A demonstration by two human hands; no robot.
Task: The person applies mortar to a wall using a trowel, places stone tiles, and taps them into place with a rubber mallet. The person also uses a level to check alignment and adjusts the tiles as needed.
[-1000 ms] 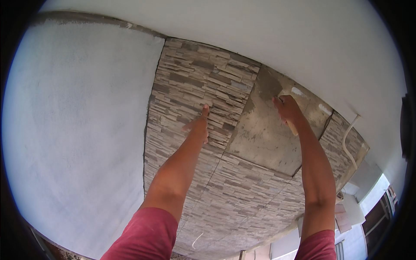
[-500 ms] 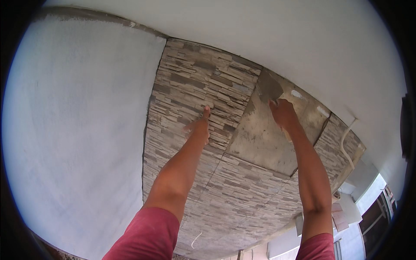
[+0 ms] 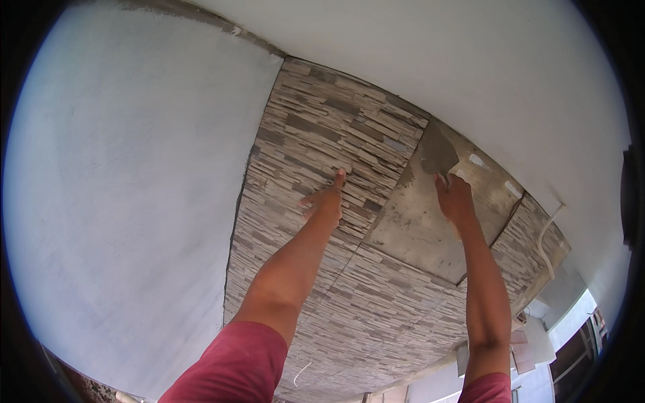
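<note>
My left hand point(image 3: 327, 200) rests on the stone-pattern wall tiles point(image 3: 322, 127), its forefinger stretched up and touching a tile face, and it holds nothing. My right hand point(image 3: 455, 199) is raised against the bare grey mortar patch point(image 3: 423, 235) between the tiles. It grips a trowel whose dark grey blade point(image 3: 440, 149) lies flat on the top left corner of the patch. Both forearms rise from red sleeves at the lower edge.
A smooth white plastered wall point(image 3: 121, 174) fills the left. A white overhang point(image 3: 470, 60) runs above the tiles. A white cable point(image 3: 547, 235) hangs along the right end of the tiling. Window frames show at the lower right.
My right hand has slid left and up across the mortar patch with the trowel. My left hand has stayed on the same tile.
</note>
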